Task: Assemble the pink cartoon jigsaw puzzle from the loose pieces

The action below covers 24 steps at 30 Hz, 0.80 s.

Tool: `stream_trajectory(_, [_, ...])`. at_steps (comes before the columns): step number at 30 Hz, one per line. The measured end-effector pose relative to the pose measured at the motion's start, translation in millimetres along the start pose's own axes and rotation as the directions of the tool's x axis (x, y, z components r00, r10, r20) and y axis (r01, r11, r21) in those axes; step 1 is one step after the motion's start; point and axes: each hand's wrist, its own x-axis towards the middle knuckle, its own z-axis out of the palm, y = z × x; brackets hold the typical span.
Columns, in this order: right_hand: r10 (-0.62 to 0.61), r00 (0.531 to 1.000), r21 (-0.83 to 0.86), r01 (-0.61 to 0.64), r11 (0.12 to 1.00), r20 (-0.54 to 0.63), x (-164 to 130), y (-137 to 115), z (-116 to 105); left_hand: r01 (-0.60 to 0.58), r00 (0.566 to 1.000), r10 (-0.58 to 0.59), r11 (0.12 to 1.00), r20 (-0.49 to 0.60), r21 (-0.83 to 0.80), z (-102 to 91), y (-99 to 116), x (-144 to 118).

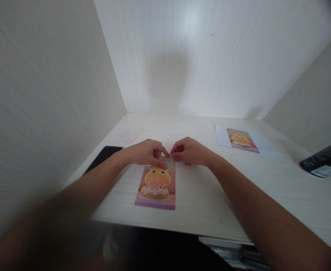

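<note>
A jigsaw puzzle [155, 188] lies flat on the white table, showing a yellow character behind a birthday cake with candles. My left hand [147, 152] rests over its upper left part, thumb and index finger apart and touching the surface. At the upper right corner, my right hand [189, 150] has its thumb and index finger pinched together on a small puzzle piece [171, 156], mostly covered by the fingertips. Under the right palm are one or more loose puzzle pieces [187, 164], partly hidden. The puzzle's top edge is also partly covered by my fingers.
A reference picture [243, 140] of the same character lies on white paper at the back right. A dark bottle or can [325, 160] is at the right edge. A black phone-like slab [102, 158] lies beyond my left forearm. White walls [168, 56] enclose the table [199, 203].
</note>
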Motion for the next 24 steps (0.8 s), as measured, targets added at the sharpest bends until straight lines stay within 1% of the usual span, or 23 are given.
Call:
stream_trajectory(4, [0.003,0.999,-0.056,-0.005,0.998,-0.032,2,1,3,0.003,1.0,-0.003,1.0,-0.003,0.003,-0.1,0,0])
stream_trajectory(8, [0.011,1.0,-0.094,-0.014,0.996,-0.027,2,1,2,0.015,1.0,-0.015,1.0,-0.001,-0.008,0.5,0,1])
stream_trajectory(16, [0.056,0.998,0.021,-0.057,0.998,0.034,0,0,-2,0.032,0.999,-0.033,0.999,-0.002,-0.035,1.6,-2,1])
stream_trajectory(20, [0.027,0.999,0.071,-0.029,0.997,0.027,2,5,-3,0.041,0.999,-0.04,0.998,0.003,-0.042,0.8,0,1])
stream_trajectory(24, [0.004,1.0,0.058,-0.005,0.998,0.024,4,12,-2,0.035,0.999,-0.035,0.999,-0.002,-0.018,0.7,0,1])
